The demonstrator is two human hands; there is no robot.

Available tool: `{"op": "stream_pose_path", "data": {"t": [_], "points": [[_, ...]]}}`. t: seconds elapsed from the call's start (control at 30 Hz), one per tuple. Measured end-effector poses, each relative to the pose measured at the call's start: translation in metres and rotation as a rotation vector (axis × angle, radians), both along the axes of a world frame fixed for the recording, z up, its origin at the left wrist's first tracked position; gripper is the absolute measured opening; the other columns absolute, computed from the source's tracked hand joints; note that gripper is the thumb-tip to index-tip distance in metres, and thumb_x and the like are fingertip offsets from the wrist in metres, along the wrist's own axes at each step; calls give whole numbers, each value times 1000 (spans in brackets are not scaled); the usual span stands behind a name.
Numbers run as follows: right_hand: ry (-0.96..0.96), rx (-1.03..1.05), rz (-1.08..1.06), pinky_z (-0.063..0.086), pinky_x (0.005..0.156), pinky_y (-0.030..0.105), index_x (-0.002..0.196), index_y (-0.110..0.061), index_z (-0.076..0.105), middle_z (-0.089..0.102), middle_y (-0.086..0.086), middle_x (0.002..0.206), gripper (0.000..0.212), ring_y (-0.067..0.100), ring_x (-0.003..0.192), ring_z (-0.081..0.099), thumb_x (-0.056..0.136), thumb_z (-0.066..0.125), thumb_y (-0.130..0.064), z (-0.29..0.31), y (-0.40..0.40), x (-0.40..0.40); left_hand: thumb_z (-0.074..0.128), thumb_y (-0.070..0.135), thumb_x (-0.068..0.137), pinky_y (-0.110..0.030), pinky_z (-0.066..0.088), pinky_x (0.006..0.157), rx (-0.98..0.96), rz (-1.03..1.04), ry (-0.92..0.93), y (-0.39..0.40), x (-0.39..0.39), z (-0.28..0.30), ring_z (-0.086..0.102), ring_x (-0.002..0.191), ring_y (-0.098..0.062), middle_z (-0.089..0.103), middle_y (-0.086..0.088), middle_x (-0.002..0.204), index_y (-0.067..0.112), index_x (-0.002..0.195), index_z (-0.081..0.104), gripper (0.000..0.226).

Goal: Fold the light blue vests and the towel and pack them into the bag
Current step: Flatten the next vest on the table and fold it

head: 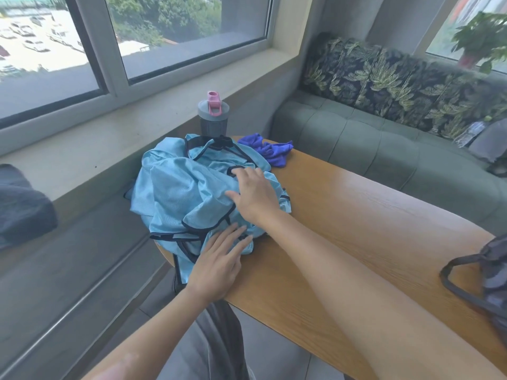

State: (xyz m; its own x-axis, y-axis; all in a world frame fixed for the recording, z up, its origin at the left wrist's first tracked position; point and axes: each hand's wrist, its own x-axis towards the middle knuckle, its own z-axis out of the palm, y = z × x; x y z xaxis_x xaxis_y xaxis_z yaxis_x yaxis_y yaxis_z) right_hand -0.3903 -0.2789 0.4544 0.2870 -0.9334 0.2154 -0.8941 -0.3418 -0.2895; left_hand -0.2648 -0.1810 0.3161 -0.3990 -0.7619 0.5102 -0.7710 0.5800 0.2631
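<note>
Crumpled, dark-trimmed light blue vests [178, 193] lie heaped under the flat, open-fingered left hand [216, 266] and right hand [253, 197].

You see a grey bottle [213, 118] with a pink lid standing at the far end of the wooden table [356, 215], by the window [137, 37]. A green sofa [384, 144] with leaf-print cushions [384, 75] sits beyond, a potted plant [478, 41] above it.

Two bare forearms, no sleeves showing as far up as the view reaches. Left hand [216, 266] and right hand [253, 197] without rings, watch, bracelet or gloves. Nails short and unpainted. Below, grey trousers [216, 341] of a plain, loose cloth.
</note>
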Motion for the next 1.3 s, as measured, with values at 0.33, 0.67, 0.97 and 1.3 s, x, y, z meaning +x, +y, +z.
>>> {"op": "stream_pose_path", "data": {"t": [0.33, 0.67, 0.97, 1.3], "points": [[-396, 43, -202, 47, 79, 37, 92, -18, 66, 67, 0, 88, 15, 21, 91, 58, 97, 62, -32, 21, 4, -24, 70, 22, 95, -48, 19, 126, -293, 75, -43, 16, -2, 24, 24, 155, -29, 27, -10, 166, 23, 156, 36, 70], [-826, 44, -247, 54, 80, 46, 86, -15, 71, 76, 7, 85, 18, 16, 75, 66, 97, 63, -27, 68, 31, -100, 75, 10, 84, -52, 33, 105, -251, 422, 90, -29, 11, 86, 46, 130, -38, 61, -5, 131, 18, 119, 67, 37], [-1097, 11, -365, 61, 71, 32, 99, -5, 73, 76, 13, 92, 22, 19, 79, 70, 103, 58, -20, 107, 48, -151, 64, 10, 97, -46, 49, 87, -255, 256, 161, -55, -27, 185, 58, 109, -36, 75, -1, 107, 10, 106, 73, 13], [-1164, -147, -469, 61, 87, 41, 100, -14, 74, 78, 2, 98, 22, 23, 96, 73, 101, 60, -30, 168, 60, -213, 42, 31, 106, -44, 50, 70, 124, 98, 331, -71, -100, 317, 59, 76, -35, 66, -14, 83, 4, 95, 59, 33]]}}
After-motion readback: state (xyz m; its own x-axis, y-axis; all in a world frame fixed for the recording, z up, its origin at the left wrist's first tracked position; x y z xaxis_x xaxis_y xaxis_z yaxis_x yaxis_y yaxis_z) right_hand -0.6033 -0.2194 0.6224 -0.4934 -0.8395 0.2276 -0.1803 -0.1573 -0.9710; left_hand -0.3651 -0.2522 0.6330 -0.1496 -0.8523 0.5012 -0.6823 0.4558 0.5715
